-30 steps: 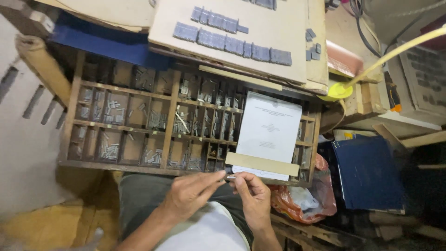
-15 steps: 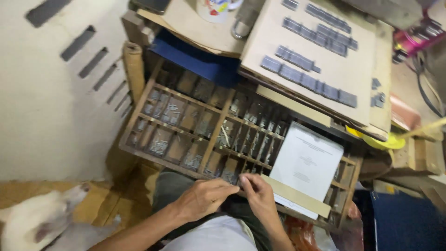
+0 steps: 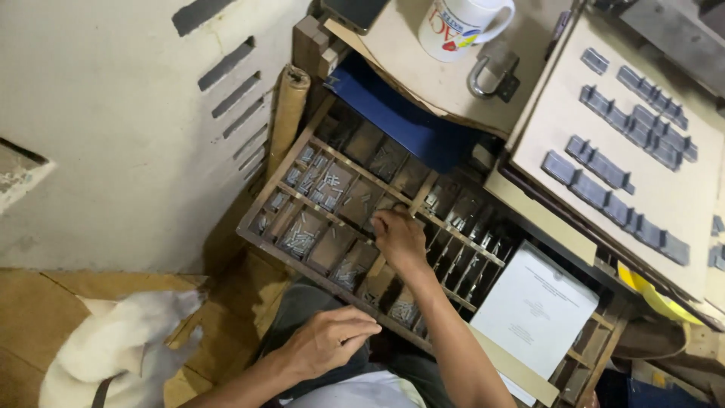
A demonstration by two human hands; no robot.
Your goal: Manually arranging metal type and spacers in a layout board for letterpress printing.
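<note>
A wooden type case (image 3: 332, 227) fills the frame's centre, a white sheet (image 3: 535, 313) lying at its lower right. The right hand (image 3: 399, 238) reaches into a middle compartment, fingers pinched down among small metal sorts (image 3: 326, 186); whether they grasp one, I cannot tell. The left hand (image 3: 326, 340), lower centre, is loosely clenched. This looks like the picking step; lifting one piece cleanly would follow.

Right hand (image 3: 399, 238) in type case (image 3: 266, 198) compartments; left hand (image 3: 328, 340) nearer, over lap. Paper sheet (image 3: 538, 310) on case's right; mug (image 3: 457, 26) on board (image 3: 411, 60) behind.
</note>
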